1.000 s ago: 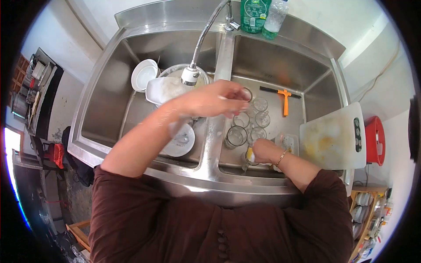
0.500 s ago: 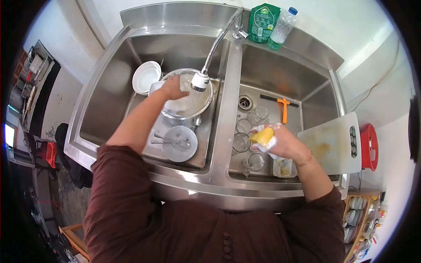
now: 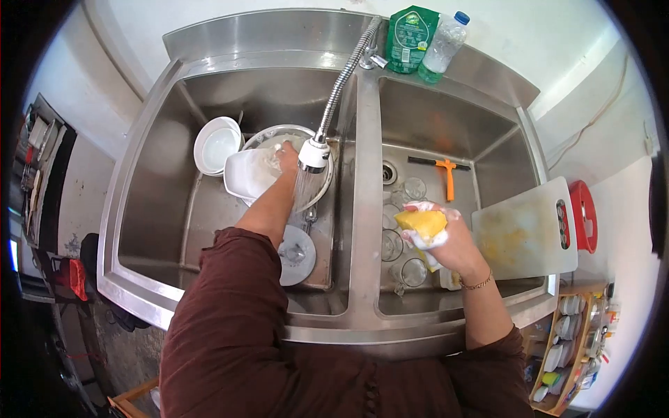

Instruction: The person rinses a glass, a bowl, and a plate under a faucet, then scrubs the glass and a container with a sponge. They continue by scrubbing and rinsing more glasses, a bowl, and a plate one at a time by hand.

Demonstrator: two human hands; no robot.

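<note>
My left hand (image 3: 286,159) reaches into a round metal basin (image 3: 330,182) in the left sink, beside a white dish (image 3: 245,174) that lies tilted over the basin's rim. Its fingers are mostly hidden, so whether they grip anything does not show. Water runs from the white spray head (image 3: 314,155) close to that wrist. Over the right sink, my right hand (image 3: 454,244) is closed round a yellow sponge (image 3: 422,223) covered in white foam. Below it stand several glass mugs (image 3: 412,272).
White bowls (image 3: 217,145) sit left of the basin, and a plate (image 3: 296,256) lies nearer me. An orange squeegee (image 3: 449,182) rests in the right sink. A cutting board (image 3: 524,230) leans over its right edge. Behind stand a green pouch (image 3: 411,40) and a plastic bottle (image 3: 444,47).
My left hand has gone deeper into the basin, and the white dish now shows tilted at its left side. My right hand still holds the sponge. The view has shifted slightly.
</note>
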